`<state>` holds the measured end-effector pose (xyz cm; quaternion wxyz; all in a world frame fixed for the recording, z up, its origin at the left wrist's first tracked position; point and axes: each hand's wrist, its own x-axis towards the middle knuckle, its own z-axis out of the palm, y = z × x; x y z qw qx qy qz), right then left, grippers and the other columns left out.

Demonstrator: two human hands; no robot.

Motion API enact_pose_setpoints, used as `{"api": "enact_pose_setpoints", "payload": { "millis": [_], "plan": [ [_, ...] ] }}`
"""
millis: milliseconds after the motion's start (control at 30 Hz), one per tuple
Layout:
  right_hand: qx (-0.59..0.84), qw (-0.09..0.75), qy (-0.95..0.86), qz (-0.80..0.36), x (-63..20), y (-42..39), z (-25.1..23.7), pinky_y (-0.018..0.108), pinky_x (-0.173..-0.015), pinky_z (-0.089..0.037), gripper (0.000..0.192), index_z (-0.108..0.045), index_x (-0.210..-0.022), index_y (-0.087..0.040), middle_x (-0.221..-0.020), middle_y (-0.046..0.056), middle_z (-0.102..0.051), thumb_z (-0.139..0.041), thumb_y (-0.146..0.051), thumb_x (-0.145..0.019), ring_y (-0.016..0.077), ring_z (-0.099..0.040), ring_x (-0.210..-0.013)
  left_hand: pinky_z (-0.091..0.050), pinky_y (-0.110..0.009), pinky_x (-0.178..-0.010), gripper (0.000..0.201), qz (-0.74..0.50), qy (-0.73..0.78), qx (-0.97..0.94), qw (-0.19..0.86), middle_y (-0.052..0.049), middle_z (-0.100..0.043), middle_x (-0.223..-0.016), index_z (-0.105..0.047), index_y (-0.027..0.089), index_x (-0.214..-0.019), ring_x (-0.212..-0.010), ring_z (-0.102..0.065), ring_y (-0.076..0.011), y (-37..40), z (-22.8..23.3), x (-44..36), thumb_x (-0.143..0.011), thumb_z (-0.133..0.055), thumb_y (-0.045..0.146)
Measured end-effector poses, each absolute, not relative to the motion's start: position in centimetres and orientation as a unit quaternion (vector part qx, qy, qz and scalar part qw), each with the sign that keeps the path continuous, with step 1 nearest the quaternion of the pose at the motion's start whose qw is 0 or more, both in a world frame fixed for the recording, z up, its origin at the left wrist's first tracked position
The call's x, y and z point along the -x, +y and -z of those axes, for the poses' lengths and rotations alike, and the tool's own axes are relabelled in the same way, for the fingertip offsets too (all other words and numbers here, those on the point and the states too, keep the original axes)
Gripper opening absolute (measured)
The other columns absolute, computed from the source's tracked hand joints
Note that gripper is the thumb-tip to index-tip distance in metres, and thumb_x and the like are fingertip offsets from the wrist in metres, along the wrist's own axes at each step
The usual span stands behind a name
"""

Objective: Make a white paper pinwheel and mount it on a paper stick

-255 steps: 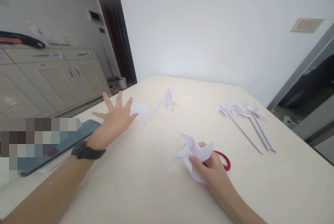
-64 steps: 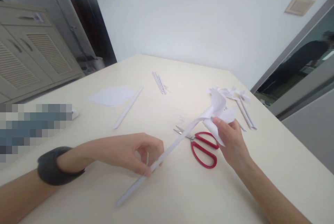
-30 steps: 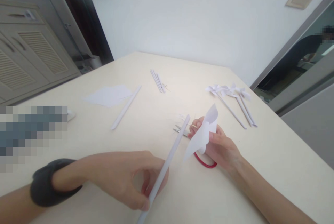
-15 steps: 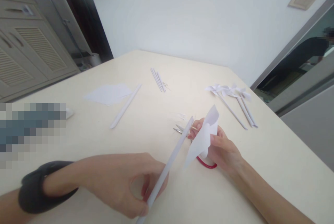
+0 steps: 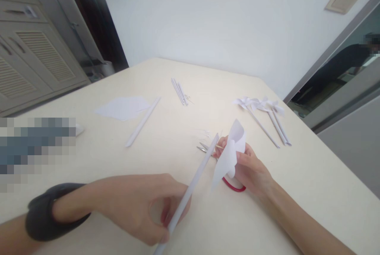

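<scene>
My left hand (image 5: 148, 207) is closed around a rolled white paper tube (image 5: 194, 183), which slants up and away toward the right. In my right hand (image 5: 252, 168) is a white paper pinwheel head (image 5: 227, 156), with a thin stick (image 5: 219, 147) between it and the upper end of the tube. The stick's tip meets or nearly meets the tube; I cannot tell which. Scissors (image 5: 234, 187) with red handles lie on the table beneath the pinwheel head, partly hidden by it, the tube and my right hand.
Several finished pinwheels (image 5: 263, 126) lie at the right. At the back are several thin paper tubes (image 5: 179, 92). White paper sheets (image 5: 123, 107) and another rolled tube (image 5: 143, 122) lie left of centre. Small white scraps (image 5: 204, 132) sit behind the scissors. A person (image 5: 335, 71) is beyond the opening.
The pinwheel head in my right hand has shifted slightly left and tilted a little. My left hand keeps its grip on the tube, almost still.
</scene>
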<state>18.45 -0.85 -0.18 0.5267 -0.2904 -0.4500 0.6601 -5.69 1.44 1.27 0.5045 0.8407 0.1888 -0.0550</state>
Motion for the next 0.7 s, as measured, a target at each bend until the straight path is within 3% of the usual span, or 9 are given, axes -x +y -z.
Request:
{"api": "enact_pose_setpoints", "payload": {
  "millis": [700],
  "plan": [
    [0.294, 0.538, -0.458, -0.644, -18.45, -0.88, 0.07, 0.034, -0.086, -0.042, 0.014, -0.066, -0.082, -0.022, -0.083, 0.003, -0.06, -0.066, -0.033, -0.073, 0.0191, -0.054, -0.082, -0.049, -0.027, -0.062, 0.019, 0.051, 0.19, -0.833, 0.517, -0.002, -0.062, -0.078, -0.057, 0.02, -0.08, -0.072, -0.058, -0.0204, 1.61, -1.33, 5.67, -0.063, -0.065, 0.022]
  ]
}}
